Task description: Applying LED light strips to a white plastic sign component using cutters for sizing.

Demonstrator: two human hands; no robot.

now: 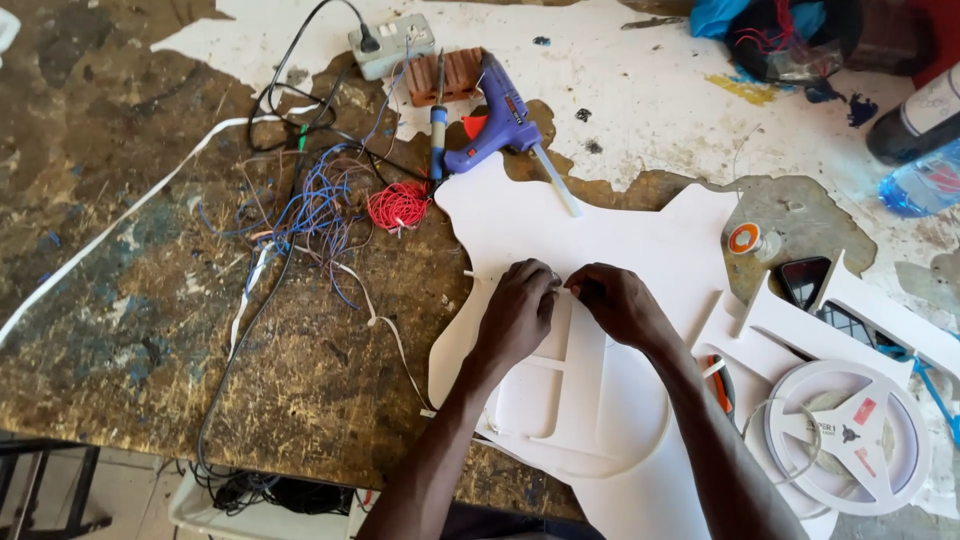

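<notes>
- Risk first, as I judge it: the large flat white foam-board cut-out lies on the worn, paint-scratched wooden table, and if I press unevenly where my hands meet, the thin raised white rib could lean or pop loose.
- The purple hot glue gun rests just past the board's far edge, its nozzle toward the tangle of blue and white wires; a drip or a snagged cord could spoil the surface.
- My left hand has its fingers nearly closed, tips pinched on something small and pale at the rib's top; I cannot tell what.
- My right hand is curled narrow too, fingertips touching the same spot.
- The white plastic reel sits near my right forearm.
</notes>
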